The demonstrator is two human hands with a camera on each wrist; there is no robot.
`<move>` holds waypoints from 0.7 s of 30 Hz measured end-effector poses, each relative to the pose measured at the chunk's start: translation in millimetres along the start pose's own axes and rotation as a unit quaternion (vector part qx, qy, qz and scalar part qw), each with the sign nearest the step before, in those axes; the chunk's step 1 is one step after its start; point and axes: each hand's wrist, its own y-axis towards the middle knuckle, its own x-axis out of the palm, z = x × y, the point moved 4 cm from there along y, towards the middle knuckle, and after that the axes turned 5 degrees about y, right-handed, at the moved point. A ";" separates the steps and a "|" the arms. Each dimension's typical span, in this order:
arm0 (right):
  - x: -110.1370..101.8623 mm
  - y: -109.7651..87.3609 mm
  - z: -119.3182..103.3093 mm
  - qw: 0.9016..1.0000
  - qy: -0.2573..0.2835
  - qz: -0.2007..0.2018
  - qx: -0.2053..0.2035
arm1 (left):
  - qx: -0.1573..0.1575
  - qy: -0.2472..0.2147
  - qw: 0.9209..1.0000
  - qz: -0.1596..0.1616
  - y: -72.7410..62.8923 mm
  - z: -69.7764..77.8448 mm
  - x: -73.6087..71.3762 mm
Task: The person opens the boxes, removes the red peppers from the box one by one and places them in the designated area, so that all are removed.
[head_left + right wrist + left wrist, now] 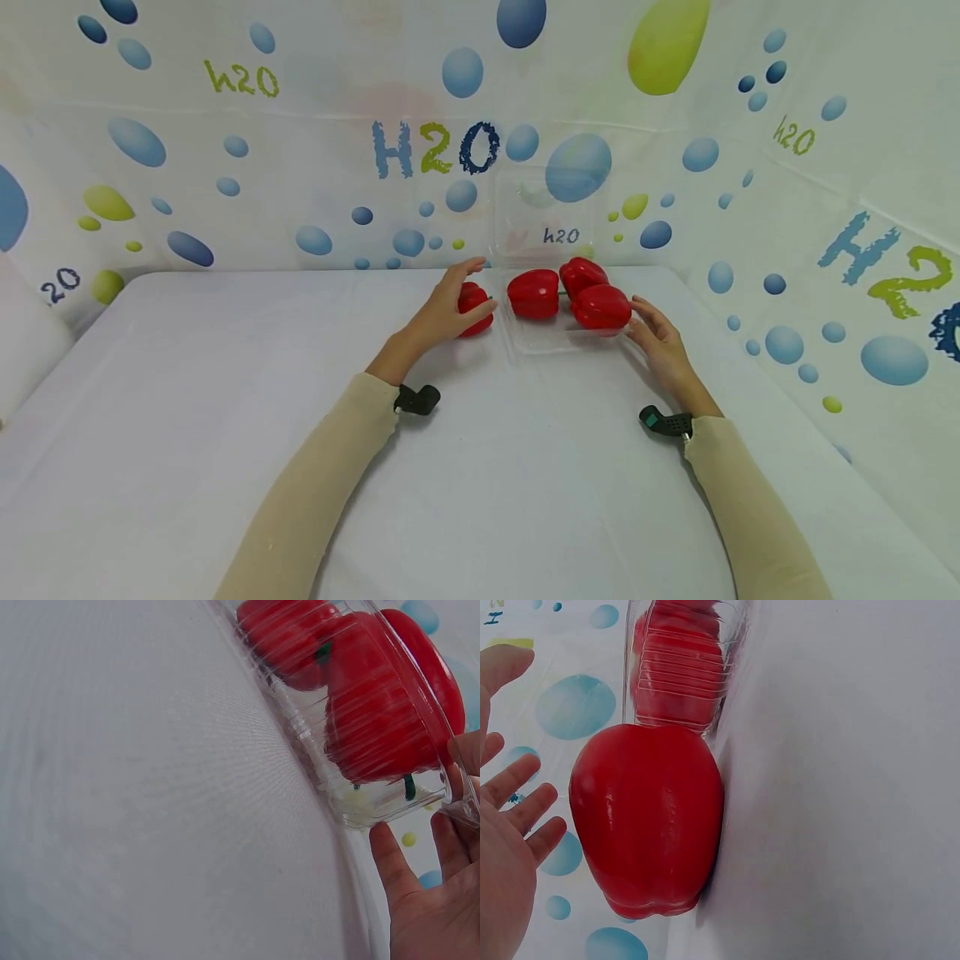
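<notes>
Red and glossy, a lone bell pepper (649, 817) rests on the white-covered surface (510, 467), just beside the left end of a clear plastic container (547, 342). Whether the two touch cannot be told. The left hand (433, 321) is spread round this pepper, its thumb crossing in front of it in the head view; its fingers are released and parted, and the left wrist view shows them to one side of the pepper, clear of it. Three more red peppers (534, 296) lie close together inside the container, one toward the left, one toward the back and one toward the front right; green stems (410, 787) show among them in the right wrist view. The container's transparent lid (543, 212) stands raised behind it. At the right end, the right hand (670, 358) touches the container with its fingers stretched toward the corner and rim; whether they pinch the plastic or only rest against it cannot be told. Each wrist wears a dark device (417, 400) next to the cuff of a beige sleeve (322, 492). Behind the surface hangs a white sheet (322, 167) printed with blue and green drops and "H2O" lettering.
</notes>
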 end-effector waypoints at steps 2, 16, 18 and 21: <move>0.3 -0.3 -0.4 1.000 -0.001 -0.002 -0.001 | 0.001 0.003 1.000 0.000 0.2 0.8 0.6; -10.9 16.7 25.8 1.000 0.007 0.008 -0.025 | 0.013 0.022 1.000 -0.006 2.0 11.2 5.7; -11.6 17.0 27.1 1.000 0.010 0.009 -0.026 | 0.007 0.025 1.000 -0.010 1.7 12.2 7.0; -12.2 16.9 29.3 1.000 0.008 0.012 -0.024 | 0.005 0.023 1.000 -0.018 1.5 14.7 8.5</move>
